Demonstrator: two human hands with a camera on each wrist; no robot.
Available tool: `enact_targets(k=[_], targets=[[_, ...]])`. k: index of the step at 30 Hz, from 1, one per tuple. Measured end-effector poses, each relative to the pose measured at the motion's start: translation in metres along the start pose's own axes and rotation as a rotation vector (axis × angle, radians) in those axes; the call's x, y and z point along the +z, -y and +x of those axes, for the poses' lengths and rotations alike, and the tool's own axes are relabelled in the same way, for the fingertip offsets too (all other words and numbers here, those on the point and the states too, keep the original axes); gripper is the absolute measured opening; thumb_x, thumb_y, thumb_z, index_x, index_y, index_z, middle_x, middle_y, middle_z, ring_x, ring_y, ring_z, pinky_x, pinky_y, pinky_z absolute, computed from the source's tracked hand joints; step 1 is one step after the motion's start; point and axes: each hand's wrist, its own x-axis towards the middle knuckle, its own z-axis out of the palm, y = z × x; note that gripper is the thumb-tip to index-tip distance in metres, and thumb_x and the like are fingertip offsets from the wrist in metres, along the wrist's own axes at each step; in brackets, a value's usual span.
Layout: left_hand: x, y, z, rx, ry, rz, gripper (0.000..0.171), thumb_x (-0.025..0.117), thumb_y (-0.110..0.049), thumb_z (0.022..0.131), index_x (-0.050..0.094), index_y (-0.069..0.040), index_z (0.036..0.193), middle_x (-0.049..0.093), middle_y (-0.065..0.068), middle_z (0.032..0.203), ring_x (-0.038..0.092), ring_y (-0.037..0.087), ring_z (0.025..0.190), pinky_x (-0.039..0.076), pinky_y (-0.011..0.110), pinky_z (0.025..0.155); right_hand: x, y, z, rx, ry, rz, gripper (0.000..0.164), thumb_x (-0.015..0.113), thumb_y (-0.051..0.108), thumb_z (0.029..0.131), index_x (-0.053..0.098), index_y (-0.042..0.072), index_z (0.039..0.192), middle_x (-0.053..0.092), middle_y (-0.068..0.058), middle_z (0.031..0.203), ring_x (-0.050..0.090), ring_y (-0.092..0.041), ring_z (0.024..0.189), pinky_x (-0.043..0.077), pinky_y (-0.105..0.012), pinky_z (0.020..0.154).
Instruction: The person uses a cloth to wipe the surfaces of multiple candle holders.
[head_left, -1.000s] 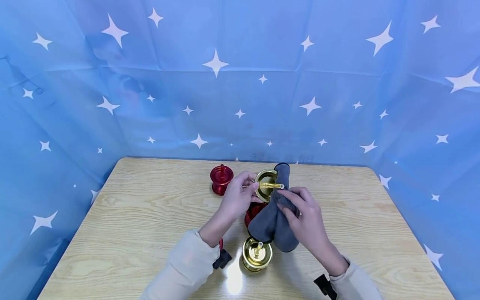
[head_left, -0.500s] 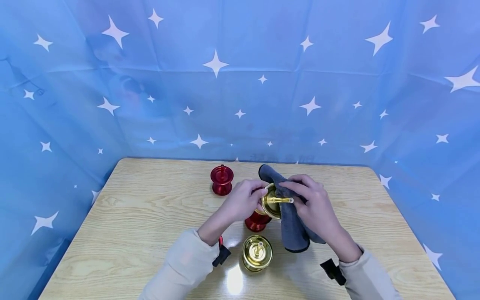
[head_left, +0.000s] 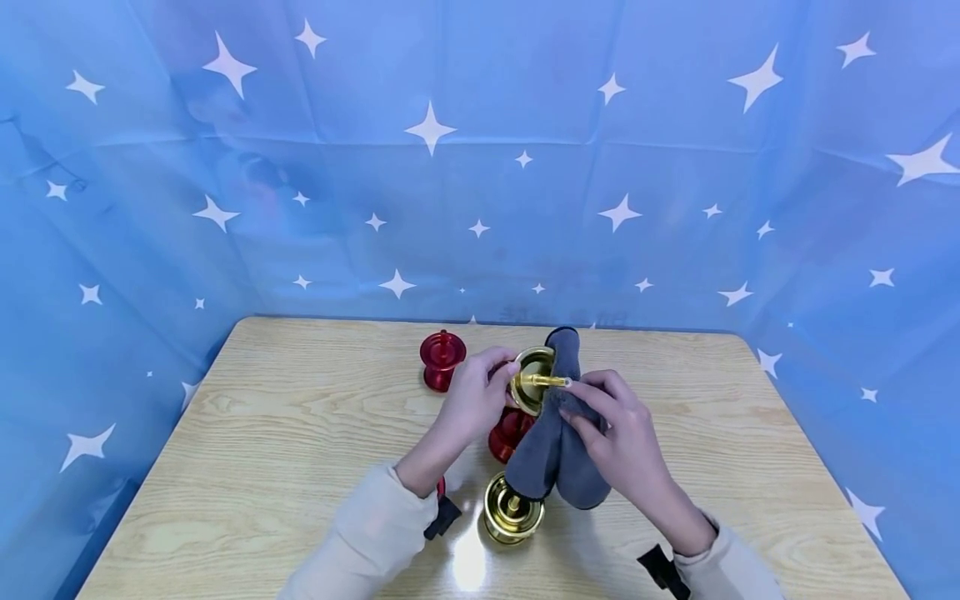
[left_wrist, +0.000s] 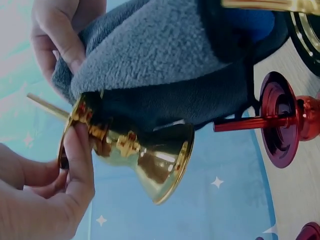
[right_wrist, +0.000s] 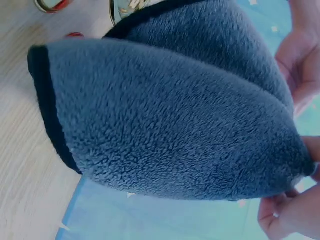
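Note:
My left hand point(head_left: 474, 396) grips a shiny gold candle holder point(head_left: 534, 364) by its dish rim, above the table. The holder is tilted, its central rod pointing right; in the left wrist view its flared base point(left_wrist: 165, 165) shows. My right hand point(head_left: 626, 433) pinches a grey plush cloth point(head_left: 577, 467) with a black hem, which hangs in folds. One fold touches the dish's right side and hides part of it. In the right wrist view the cloth point(right_wrist: 170, 120) covers most of the scene, with fingers at its gathered corner.
A second gold candle holder point(head_left: 512, 517) stands at the front, partly behind the cloth. One red candle holder point(head_left: 442, 354) stands at the back left; another point(head_left: 510, 433) is partly hidden under the hands' work. All stand on a light wooden table point(head_left: 300, 417) before a blue starred curtain.
The gold holder and cloth swing toward the right and nearer, then back left and away. The cloth's folds shift over the dish; both hands keep their hold.

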Motion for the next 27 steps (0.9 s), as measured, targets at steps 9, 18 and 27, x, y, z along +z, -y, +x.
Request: enact_targets(k=[9, 18, 27], targets=[[-0.005, -0.003, 0.002, 0.019, 0.271, 0.109, 0.023, 0.046, -0.001, 0.094, 0.061, 0.006, 0.111, 0.063, 0.013, 0.083, 0.060, 0.024, 0.059, 0.048, 0.023, 0.051, -0.005, -0.006, 0.009, -0.041, 0.018, 0.015, 0.044, 0.067, -0.026, 0.058, 0.070, 0.003, 0.090, 0.059, -0.011, 0.091, 0.058, -0.020, 0.078, 0.047, -0.025, 0.063], [-0.002, -0.005, 0.003, -0.108, 0.240, -0.010, 0.027, 0.048, -0.008, 0.095, 0.057, 0.005, 0.116, 0.061, 0.013, 0.091, 0.062, 0.025, 0.068, 0.052, 0.040, 0.064, -0.007, -0.009, 0.013, 0.123, 0.038, 0.036, 0.037, 0.071, -0.019, 0.064, 0.071, 0.003, 0.094, 0.062, -0.010, 0.092, 0.061, -0.023, 0.081, 0.049, -0.035, 0.062], [0.003, 0.004, 0.002, -0.180, 0.165, -0.242, 0.042, 0.063, 0.010, 0.079, 0.053, 0.006, 0.119, 0.059, 0.014, 0.104, 0.056, 0.023, 0.096, 0.051, 0.025, 0.074, -0.008, -0.010, 0.007, 0.345, -0.007, 0.107, 0.030, 0.071, -0.010, 0.071, 0.069, 0.003, 0.098, 0.062, -0.009, 0.097, 0.056, -0.016, 0.091, 0.040, -0.008, 0.072]])
